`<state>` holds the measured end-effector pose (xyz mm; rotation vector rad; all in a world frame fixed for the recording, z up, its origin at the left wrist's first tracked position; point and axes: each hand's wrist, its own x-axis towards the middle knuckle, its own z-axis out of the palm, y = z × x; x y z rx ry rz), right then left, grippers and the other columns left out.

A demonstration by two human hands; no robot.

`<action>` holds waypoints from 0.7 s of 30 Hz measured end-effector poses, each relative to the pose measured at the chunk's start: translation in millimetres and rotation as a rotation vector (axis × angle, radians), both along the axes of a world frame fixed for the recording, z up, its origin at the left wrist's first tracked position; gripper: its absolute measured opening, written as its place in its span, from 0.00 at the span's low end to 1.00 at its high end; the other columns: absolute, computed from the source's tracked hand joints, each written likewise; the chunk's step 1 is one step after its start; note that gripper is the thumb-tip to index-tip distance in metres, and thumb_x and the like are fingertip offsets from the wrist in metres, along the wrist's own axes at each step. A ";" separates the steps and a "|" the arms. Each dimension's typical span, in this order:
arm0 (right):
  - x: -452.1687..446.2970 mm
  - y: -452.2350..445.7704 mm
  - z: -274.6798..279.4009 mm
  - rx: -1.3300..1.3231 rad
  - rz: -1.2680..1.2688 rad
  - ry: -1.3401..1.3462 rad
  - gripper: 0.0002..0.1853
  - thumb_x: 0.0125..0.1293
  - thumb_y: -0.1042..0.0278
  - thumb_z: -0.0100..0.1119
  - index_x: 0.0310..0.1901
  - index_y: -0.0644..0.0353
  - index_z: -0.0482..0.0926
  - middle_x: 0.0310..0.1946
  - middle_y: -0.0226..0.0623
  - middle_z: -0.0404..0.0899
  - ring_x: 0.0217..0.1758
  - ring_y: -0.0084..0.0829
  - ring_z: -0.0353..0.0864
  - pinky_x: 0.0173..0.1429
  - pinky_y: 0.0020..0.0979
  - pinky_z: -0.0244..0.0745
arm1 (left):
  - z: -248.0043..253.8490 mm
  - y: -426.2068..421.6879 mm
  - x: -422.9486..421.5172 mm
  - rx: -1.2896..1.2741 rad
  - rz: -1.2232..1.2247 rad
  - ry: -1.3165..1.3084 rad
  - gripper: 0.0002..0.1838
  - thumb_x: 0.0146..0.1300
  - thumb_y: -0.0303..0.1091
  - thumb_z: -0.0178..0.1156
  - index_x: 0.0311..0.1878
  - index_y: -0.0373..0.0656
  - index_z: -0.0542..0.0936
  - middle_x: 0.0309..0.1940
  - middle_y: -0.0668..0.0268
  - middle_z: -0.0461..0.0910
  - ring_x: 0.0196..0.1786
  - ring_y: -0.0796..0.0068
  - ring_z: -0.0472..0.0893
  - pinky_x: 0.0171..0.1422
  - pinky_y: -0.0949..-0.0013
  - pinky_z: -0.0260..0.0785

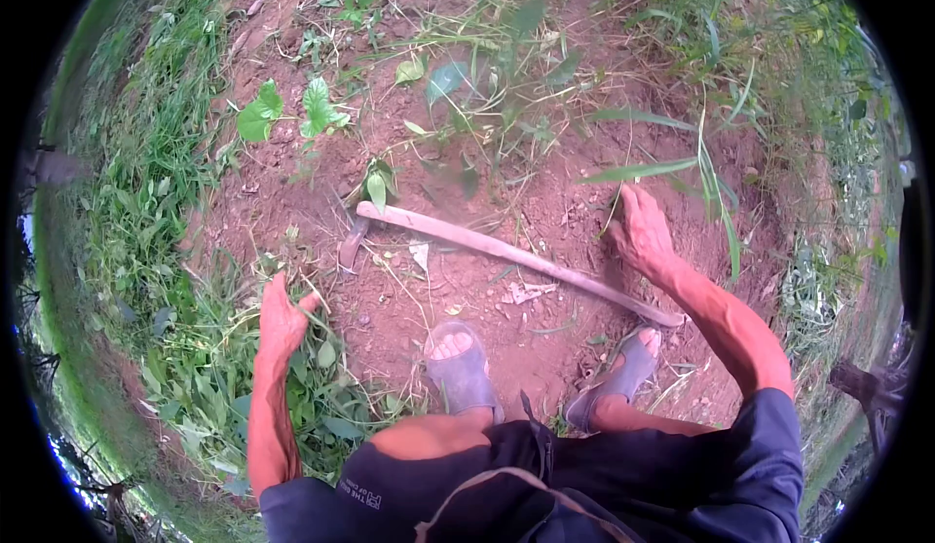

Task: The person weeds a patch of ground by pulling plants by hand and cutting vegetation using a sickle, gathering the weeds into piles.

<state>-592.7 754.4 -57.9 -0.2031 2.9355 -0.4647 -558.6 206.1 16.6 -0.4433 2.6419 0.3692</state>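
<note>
Head camera shows me the hoe (487, 244), its handle slanting between both hands. Beyond the handle, the right hand (648, 239), half curled, is nearer to the long-leaved grass (643, 170), whose one leaf runs crosswise past its fingertips. Left of the hoe, the left hand (280, 321), thumb apart, is among green weeds (326, 356). Whether either hand grips a stem, I cannot tell.

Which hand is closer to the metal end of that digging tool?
Left. The left hand is close by, left of the metal end; the right hand is much farther off, to its right.
</note>
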 end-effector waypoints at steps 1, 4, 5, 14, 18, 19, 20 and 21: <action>-22.4 -6.6 -6.7 0.075 -0.020 0.108 0.32 0.56 0.64 0.61 0.62 0.62 0.63 0.51 0.56 0.72 0.52 0.54 0.73 0.56 0.52 0.67 | -8.9 -0.7 -3.4 0.005 0.004 0.006 0.40 0.55 0.49 0.66 0.63 0.30 0.65 0.57 0.39 0.70 0.61 0.44 0.70 0.65 0.56 0.62; -88.4 -22.8 -20.9 -0.032 -0.034 0.418 0.37 0.55 0.64 0.60 0.67 0.58 0.60 0.61 0.57 0.66 0.64 0.54 0.66 0.62 0.53 0.63 | -63.8 -25.5 -5.0 0.015 0.123 0.145 0.38 0.57 0.50 0.64 0.63 0.31 0.66 0.54 0.40 0.73 0.59 0.45 0.72 0.63 0.55 0.63; -109.9 -35.0 -10.1 0.038 -0.082 0.358 0.41 0.54 0.62 0.64 0.69 0.54 0.56 0.66 0.57 0.58 0.68 0.53 0.60 0.67 0.53 0.58 | -77.4 -37.1 -8.7 0.015 0.127 0.142 0.38 0.57 0.50 0.64 0.63 0.31 0.66 0.54 0.40 0.73 0.59 0.45 0.72 0.63 0.55 0.63; -208.8 -48.4 -17.5 0.138 0.452 0.158 0.32 0.51 0.68 0.65 0.60 0.40 0.68 0.72 0.42 0.55 0.77 0.46 0.48 0.73 0.54 0.48 | -105.3 -27.8 -37.7 -0.192 0.339 0.050 0.25 0.56 0.44 0.64 0.47 0.37 0.67 0.40 0.45 0.75 0.45 0.42 0.75 0.49 0.48 0.64; -216.1 -51.0 -17.8 0.017 0.678 0.181 0.19 0.50 0.71 0.63 0.46 0.52 0.76 0.57 0.39 0.71 0.65 0.43 0.63 0.63 0.51 0.62 | -106.2 -35.0 -40.6 -0.198 0.318 -0.024 0.27 0.57 0.45 0.64 0.50 0.37 0.66 0.42 0.43 0.77 0.48 0.40 0.76 0.51 0.47 0.66; -217.7 -50.1 -19.3 0.034 0.704 0.165 0.12 0.50 0.72 0.61 0.39 0.54 0.78 0.50 0.38 0.75 0.57 0.42 0.71 0.57 0.44 0.69 | -108.4 -38.2 -40.2 -0.198 0.317 -0.024 0.27 0.57 0.45 0.64 0.50 0.37 0.66 0.42 0.43 0.77 0.48 0.40 0.76 0.51 0.47 0.66; -221.8 -52.2 -20.7 0.034 0.705 0.165 0.12 0.50 0.72 0.61 0.39 0.54 0.78 0.50 0.38 0.75 0.57 0.42 0.71 0.57 0.44 0.69 | -110.0 -41.3 -38.6 -0.180 0.296 -0.002 0.27 0.57 0.45 0.64 0.49 0.37 0.65 0.42 0.43 0.77 0.47 0.40 0.76 0.51 0.47 0.65; -224.3 -55.3 -20.6 0.025 0.798 0.260 0.08 0.51 0.71 0.61 0.35 0.56 0.78 0.44 0.38 0.77 0.49 0.38 0.74 0.50 0.40 0.72 | -111.4 -43.1 -36.4 -0.161 0.273 0.019 0.26 0.57 0.45 0.64 0.48 0.37 0.65 0.41 0.43 0.77 0.47 0.40 0.76 0.50 0.46 0.65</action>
